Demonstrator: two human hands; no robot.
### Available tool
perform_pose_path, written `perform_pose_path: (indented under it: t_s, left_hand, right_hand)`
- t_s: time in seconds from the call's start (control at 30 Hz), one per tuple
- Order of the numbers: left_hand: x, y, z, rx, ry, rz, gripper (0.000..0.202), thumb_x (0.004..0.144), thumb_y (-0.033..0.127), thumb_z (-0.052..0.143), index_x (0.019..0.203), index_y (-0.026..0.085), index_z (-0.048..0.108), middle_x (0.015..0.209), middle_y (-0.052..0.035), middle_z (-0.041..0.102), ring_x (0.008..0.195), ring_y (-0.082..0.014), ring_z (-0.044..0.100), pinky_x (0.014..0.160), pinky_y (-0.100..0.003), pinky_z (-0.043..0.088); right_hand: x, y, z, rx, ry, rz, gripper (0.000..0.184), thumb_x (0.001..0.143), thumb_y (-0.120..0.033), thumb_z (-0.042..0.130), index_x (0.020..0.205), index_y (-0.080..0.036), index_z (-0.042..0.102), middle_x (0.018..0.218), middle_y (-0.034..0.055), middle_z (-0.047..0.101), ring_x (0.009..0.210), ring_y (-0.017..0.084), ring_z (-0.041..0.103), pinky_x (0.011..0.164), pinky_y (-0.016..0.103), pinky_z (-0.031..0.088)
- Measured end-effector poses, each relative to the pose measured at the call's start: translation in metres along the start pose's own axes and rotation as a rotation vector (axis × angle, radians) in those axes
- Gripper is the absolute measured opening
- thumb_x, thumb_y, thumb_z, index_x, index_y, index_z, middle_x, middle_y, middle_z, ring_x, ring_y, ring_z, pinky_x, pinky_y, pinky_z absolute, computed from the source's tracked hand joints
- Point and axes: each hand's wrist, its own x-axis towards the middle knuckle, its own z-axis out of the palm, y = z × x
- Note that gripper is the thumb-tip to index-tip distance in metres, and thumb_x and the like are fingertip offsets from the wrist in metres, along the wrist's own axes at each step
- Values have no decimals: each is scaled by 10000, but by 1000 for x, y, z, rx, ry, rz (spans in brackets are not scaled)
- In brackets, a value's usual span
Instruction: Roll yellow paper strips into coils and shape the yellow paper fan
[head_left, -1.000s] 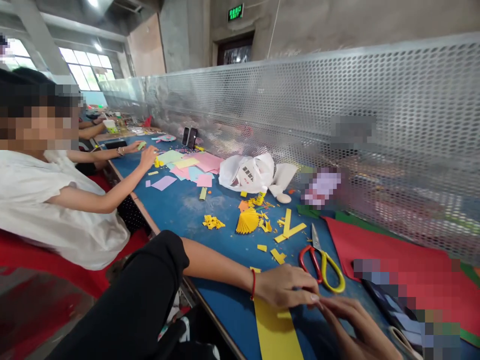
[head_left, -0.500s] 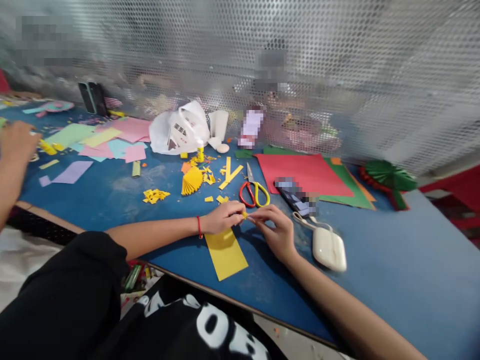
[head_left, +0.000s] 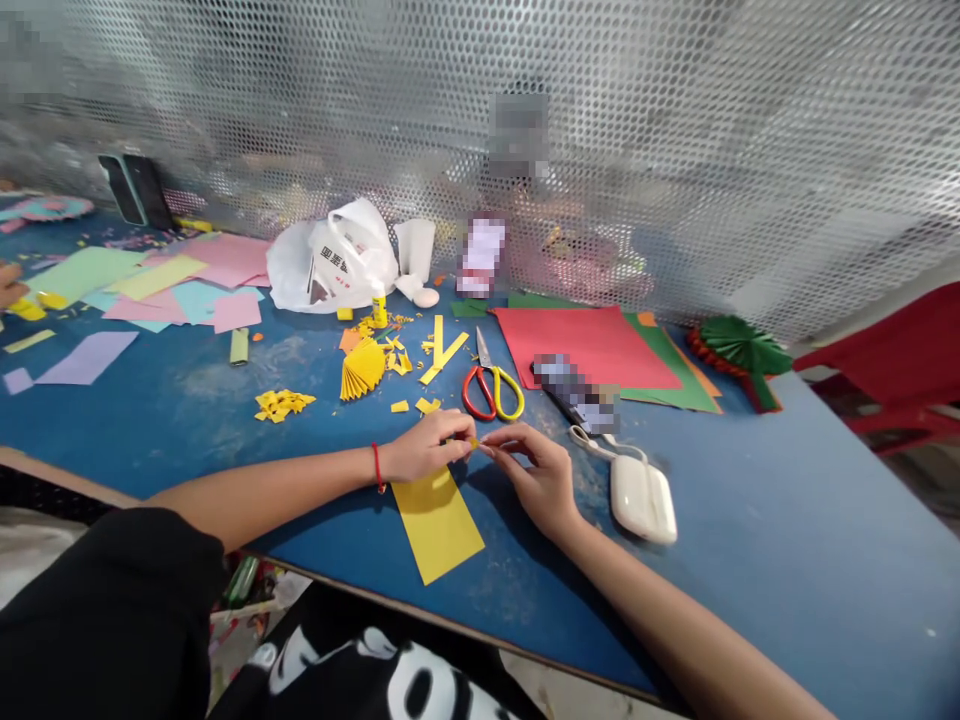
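A yellow paper strip lies on the blue table in front of me. My left hand, with a red thread at its wrist, and my right hand meet at the strip's far end, fingers pinched on its folded edge. Just beyond my fingers lie red-and-yellow scissors, a folded yellow paper fan and several yellow scraps.
Red and green sheets lie to the right of the scissors, with a phone and a white case nearby. A white plastic bag, a glue stick and pastel papers sit further left. A perforated metal screen closes the back.
The view swung from the left-hand neighbours to the table ahead. My hands stay pinched on the yellow strip's end, and the camera has shifted slightly since half a second ago.
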Motion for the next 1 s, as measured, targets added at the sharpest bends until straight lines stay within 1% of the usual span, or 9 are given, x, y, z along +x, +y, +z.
perform_pose_path:
  t_s: [0.13, 0.27, 0.37, 0.43, 0.5, 0.57, 0.63, 0.77, 1.0]
  left_hand:
    - [-1, -1, 0, -9, 14, -1, 223, 916, 315, 433, 762, 171, 506, 763, -16, 574, 753, -159, 518, 742, -277, 391]
    - [-3, 1, -3, 5, -2, 37, 273, 942, 364, 430, 804, 169, 563, 799, -26, 621, 799, -171, 545, 792, -297, 391]
    - [-6, 3, -4, 147, 40, 95, 287, 923, 433, 513, 855, 169, 605, 870, -39, 653, 877, -195, 559, 863, -340, 352]
    - [-7, 3, -4, 258, 90, 125, 314, 917, 478, 580, 862, 173, 627, 876, -30, 668, 881, -190, 574, 881, -350, 334]
    - [-7, 1, -3, 304, 121, 137, 358, 946, 516, 582, 849, 178, 649, 857, -18, 679, 857, -173, 587, 876, -345, 329]
    - [-7, -2, -2, 309, 130, 149, 401, 988, 532, 526, 846, 184, 667, 844, -13, 688, 834, -159, 591, 866, -340, 326]
    - [-7, -5, -2, 301, 135, 169, 426, 1002, 541, 493, 849, 187, 675, 831, -9, 693, 816, -152, 592, 861, -337, 325]
    - [-6, -8, -3, 284, 154, 188, 410, 1003, 528, 500, 860, 189, 681, 823, 3, 698, 812, -144, 599, 868, -331, 319]
    - [-4, -9, -5, 271, 117, 135, 456, 990, 576, 486, 853, 193, 692, 814, 0, 695, 811, -147, 599, 873, -329, 333]
  right_hand:
    - [-2, 1, 0, 23, 66, 29, 106, 820, -267, 762, 887, -216, 699, 833, 21, 756, 735, 166, 727, 712, 285, 616]
    - [-2, 1, -1, 31, 70, 69, 148, 800, -273, 782, 897, -217, 685, 816, 22, 753, 713, 167, 731, 695, 284, 619]
    - [0, 1, -1, 55, 82, 83, 154, 792, -275, 785, 889, -217, 681, 809, 24, 753, 713, 171, 731, 694, 289, 620]
    - [0, 0, -1, 63, 79, 88, 145, 794, -279, 781, 884, -217, 686, 813, 28, 755, 720, 177, 731, 698, 299, 622]
    - [1, 0, -2, 51, 60, 70, 98, 816, -276, 759, 869, -217, 703, 816, 32, 755, 733, 179, 726, 710, 304, 616]
    - [1, 1, -3, 31, 26, 37, 43, 851, -264, 722, 854, -221, 725, 817, 34, 755, 748, 176, 717, 718, 302, 603]
    - [2, 1, -4, 18, -4, 13, 55, 875, -243, 692, 857, -229, 741, 818, 30, 755, 755, 172, 710, 717, 297, 588]
    - [3, 0, -6, -7, -24, -13, 103, 888, -205, 665, 859, -242, 757, 821, 26, 758, 761, 174, 699, 713, 302, 558]
    - [5, -1, -6, -7, -13, -16, 118, 888, -208, 658, 862, -248, 767, 823, 31, 766, 760, 185, 697, 713, 319, 549]
